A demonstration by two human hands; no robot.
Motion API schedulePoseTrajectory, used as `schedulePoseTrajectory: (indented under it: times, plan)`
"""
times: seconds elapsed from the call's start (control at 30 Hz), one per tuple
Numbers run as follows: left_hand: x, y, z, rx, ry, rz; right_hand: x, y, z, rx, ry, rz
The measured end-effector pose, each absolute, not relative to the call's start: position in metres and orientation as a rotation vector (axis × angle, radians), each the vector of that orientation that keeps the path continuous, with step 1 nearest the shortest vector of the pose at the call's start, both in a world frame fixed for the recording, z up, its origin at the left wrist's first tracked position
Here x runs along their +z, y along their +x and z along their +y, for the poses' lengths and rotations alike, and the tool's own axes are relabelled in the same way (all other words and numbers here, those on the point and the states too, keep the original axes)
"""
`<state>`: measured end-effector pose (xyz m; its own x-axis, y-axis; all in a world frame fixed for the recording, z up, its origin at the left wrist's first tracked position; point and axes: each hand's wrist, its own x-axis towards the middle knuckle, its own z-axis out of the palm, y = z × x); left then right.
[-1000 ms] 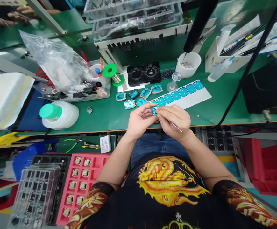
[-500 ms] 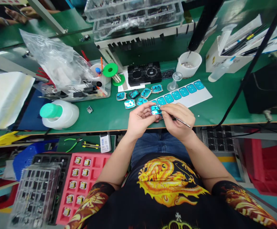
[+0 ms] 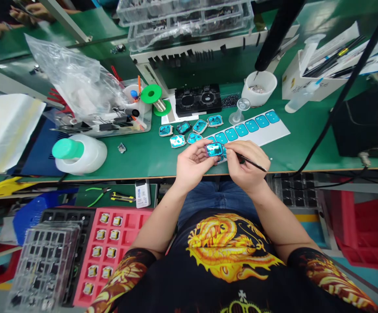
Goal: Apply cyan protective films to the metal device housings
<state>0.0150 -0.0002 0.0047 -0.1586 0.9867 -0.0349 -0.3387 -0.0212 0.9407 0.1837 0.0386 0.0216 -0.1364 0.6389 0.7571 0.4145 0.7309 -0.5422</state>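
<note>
Blue-faced case (image 3: pixel 213 150) is held above the bench (image 3: pixel 140 156) near its front edge, grasped in the left hand (image 3: pixel 192 166). A slim dark tool (image 3: pixel 251 162) is pinched in the right hand (image 3: pixel 247 167), its tip beside the case; contact cannot be told. Beyond, similar cases (image 3: pixel 177 141) are grouped left of a white sheet (image 3: pixel 270 137) bearing blue pieces (image 3: pixel 251 126).

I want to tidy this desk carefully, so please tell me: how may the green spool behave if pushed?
The green spool seems to stand on one flange, so a light push would probably slide it. Tipped over, it may roll on its round flanges. The metallic-looking wire wound on it suggests it is rather heavy for its size.
</note>
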Motion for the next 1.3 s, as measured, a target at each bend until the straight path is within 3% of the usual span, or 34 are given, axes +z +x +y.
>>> schedulePoseTrajectory:
  times: [1.3]
  plan:
    - [-0.006,0.021,-0.003,1.505,1.111,1.206,0.011,0.19,0.034,0.205,-0.811,-1.808]
